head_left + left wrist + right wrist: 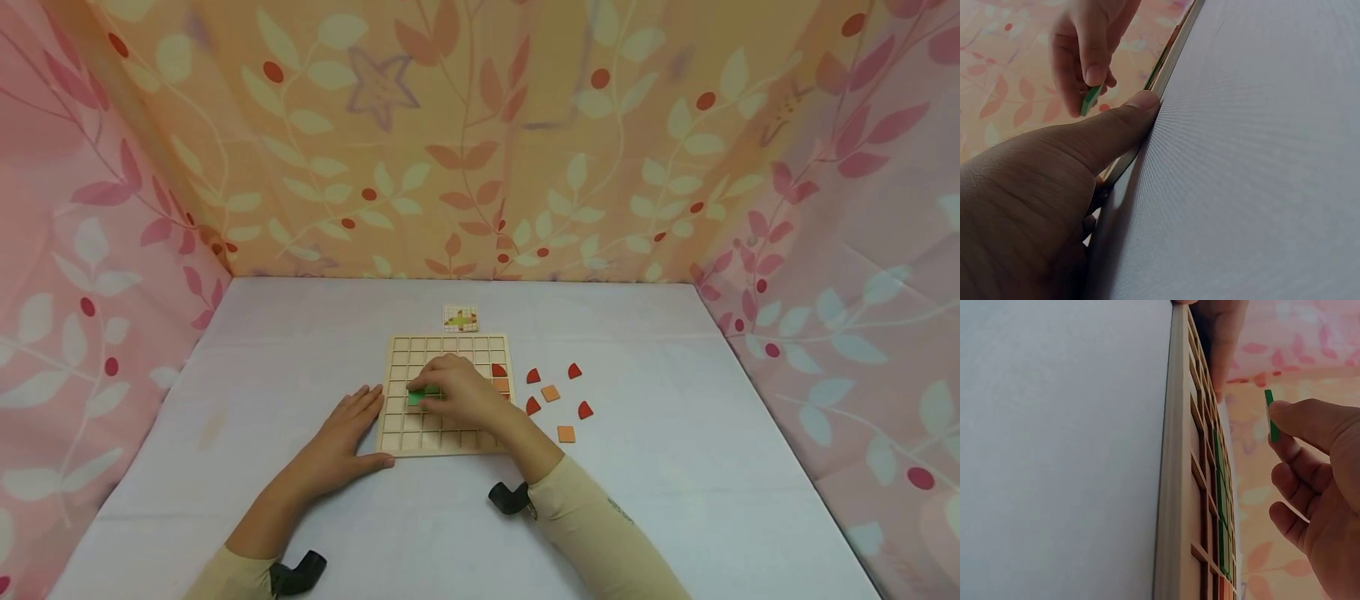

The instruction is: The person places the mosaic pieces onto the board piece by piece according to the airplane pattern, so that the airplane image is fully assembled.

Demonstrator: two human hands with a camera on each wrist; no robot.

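Note:
A square wooden grid board [386, 417] lies on the white table. My right hand [465, 392] is over the board and pinches a thin green square tile [1271, 415] between thumb and fingers, raised above the grid in both wrist views. Several green pieces [1222, 512] sit in the grid's cells, partly hidden by the right hand in the head view. An orange tile [501, 385] and a red quarter-round piece [498, 370] are set near the right edge. My left hand [341, 437] rests at the board's left side, fingers extended, with its thumb [1129, 115] against the front edge.
Right of the board lie loose red quarter-round pieces [585, 409] and two orange square tiles [566, 434]. A small card [461, 318] with a coloured grid pattern lies behind the board. Patterned cloth walls [480, 167] enclose the table's back and sides.

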